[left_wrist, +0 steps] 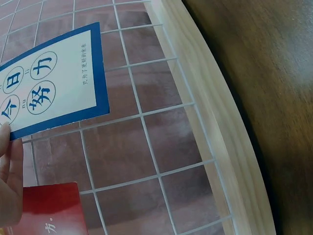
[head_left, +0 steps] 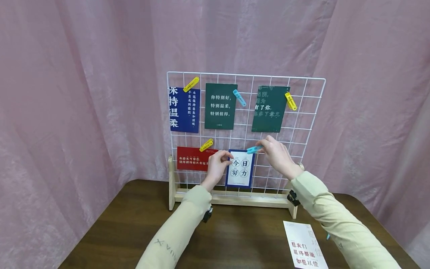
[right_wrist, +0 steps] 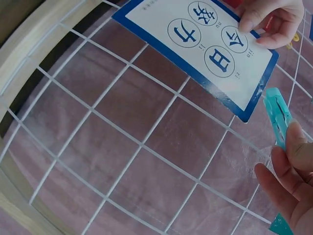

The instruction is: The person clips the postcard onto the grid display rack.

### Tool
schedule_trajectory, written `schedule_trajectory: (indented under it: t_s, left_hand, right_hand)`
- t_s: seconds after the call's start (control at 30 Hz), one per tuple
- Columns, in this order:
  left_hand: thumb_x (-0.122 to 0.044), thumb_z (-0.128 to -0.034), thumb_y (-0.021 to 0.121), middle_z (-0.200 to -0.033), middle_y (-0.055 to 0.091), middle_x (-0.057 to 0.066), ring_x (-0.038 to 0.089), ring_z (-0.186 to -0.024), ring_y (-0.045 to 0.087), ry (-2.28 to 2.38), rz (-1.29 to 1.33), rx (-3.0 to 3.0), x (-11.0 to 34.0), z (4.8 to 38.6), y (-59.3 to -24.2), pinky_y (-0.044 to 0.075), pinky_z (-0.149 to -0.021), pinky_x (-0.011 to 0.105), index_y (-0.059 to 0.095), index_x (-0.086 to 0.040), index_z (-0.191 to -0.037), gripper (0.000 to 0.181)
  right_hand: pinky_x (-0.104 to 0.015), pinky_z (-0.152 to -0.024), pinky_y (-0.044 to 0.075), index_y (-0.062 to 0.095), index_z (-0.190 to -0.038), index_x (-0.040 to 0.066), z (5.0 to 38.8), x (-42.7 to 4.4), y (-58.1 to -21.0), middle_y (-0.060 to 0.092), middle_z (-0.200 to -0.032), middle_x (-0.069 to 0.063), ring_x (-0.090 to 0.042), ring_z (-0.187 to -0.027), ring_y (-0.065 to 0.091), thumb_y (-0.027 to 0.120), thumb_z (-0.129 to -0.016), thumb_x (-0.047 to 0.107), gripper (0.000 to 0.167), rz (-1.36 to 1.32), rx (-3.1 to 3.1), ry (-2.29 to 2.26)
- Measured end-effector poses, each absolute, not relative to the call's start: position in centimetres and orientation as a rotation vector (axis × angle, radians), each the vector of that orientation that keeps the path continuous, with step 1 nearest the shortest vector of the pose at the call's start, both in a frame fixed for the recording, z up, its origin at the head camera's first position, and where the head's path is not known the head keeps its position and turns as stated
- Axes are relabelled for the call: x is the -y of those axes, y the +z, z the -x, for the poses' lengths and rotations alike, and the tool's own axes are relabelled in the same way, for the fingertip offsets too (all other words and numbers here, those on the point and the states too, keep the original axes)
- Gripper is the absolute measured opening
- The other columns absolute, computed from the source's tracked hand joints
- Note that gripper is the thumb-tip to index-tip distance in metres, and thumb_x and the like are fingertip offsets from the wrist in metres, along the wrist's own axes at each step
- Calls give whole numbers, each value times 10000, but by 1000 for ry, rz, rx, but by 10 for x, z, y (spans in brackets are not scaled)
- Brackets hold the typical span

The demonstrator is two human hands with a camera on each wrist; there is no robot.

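A white card with a blue border [head_left: 239,177] stands against the white wire grid [head_left: 265,160], in its lower row. My left hand [head_left: 217,167] pinches the card's left edge between thumb and fingers; the left wrist view shows the same card [left_wrist: 63,73] from close up. Between thumb and fingertips of my right hand [head_left: 277,155] is a light blue clothespin [head_left: 254,149], by the card's upper right corner. In the right wrist view the tip of the clothespin [right_wrist: 278,115] is near that corner, and whether they touch I cannot tell.
Clothespins and cards hang on the grid: a blue card [head_left: 184,112], two green cards, one of them [head_left: 220,108] in the middle, and a red card [head_left: 191,158]. A wooden base [head_left: 248,200] carries the grid. A white card [head_left: 304,243] lies on the brown table [head_left: 235,231].
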State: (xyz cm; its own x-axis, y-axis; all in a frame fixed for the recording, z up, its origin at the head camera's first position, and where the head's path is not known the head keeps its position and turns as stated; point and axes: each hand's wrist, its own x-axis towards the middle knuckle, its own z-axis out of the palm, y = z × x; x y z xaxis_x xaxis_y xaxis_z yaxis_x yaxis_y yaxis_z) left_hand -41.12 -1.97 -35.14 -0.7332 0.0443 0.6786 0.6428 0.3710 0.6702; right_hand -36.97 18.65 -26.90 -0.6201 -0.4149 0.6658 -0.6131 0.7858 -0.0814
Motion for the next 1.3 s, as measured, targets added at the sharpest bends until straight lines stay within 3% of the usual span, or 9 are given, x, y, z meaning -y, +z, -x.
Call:
schedule_trajectory:
  t_s: [0.83, 1.3]
  left_hand:
    - [108, -705, 705, -725, 559, 12, 121, -649, 511, -1280, 556, 2052, 15, 412, -353, 439, -578, 233, 657, -81, -774, 207]
    - [142, -692, 693, -772, 594, 15, 120, -671, 538, -1214, 599, 2002, 13, 411, -354, 454, -611, 210, 652, -43, -750, 198]
  right_hand:
    - [-303, -465, 384, 651, -894, -3, 384, -184, -283, 505, -724, -58, -192, -574, 494, 656, -767, -58, 139, -728, 2220, 470]
    - [-348, -546, 445, 657, -871, 3, 392, -182, -286, 511, -729, -50, -220, -633, 529, 690, -753, -2, 123, -769, 2217, 499]
